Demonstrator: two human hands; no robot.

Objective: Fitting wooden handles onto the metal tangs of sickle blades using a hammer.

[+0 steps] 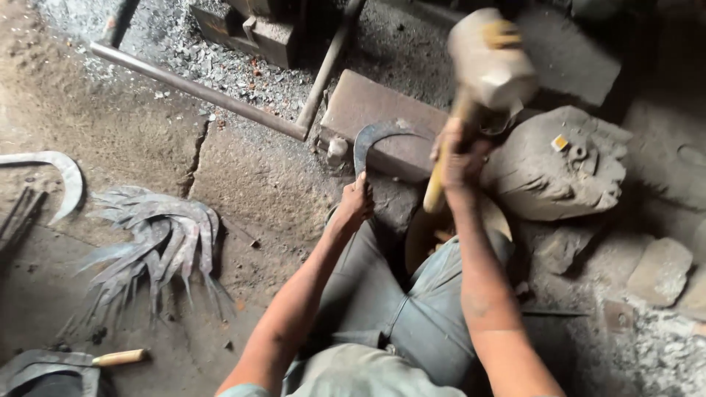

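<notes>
Head view looks down on a curved sickle blade (373,140) lying on a flat iron block (382,117) just above centre, its arc bowed toward 12 o'clock. Left hand (356,200) reaches up from 6 o'clock with the forearm stretched straight and the fingers curled tight around the blade's lower end. Right hand (459,156), at 3 o'clock of the blade, is clenched about a yellowish wooden handle, forearm raised steeply, and carries a heavy mallet (488,59) whose head sits at 1 o'clock, blurred so its faces are hard to make out. Handle's lower end shows below the fist; the wrist covers part of a grey stone lump (559,165) at 3 o'clock. Grey trousers fill the lower middle and hide the ground under the knees. At 9 o'clock a fanned pile of sickle blades (158,246) lies on the earth floor, with a single curved blade (62,173) beyond it, cut by the frame edge. A long iron rod (198,92) runs across at 11 o'clock.
</notes>
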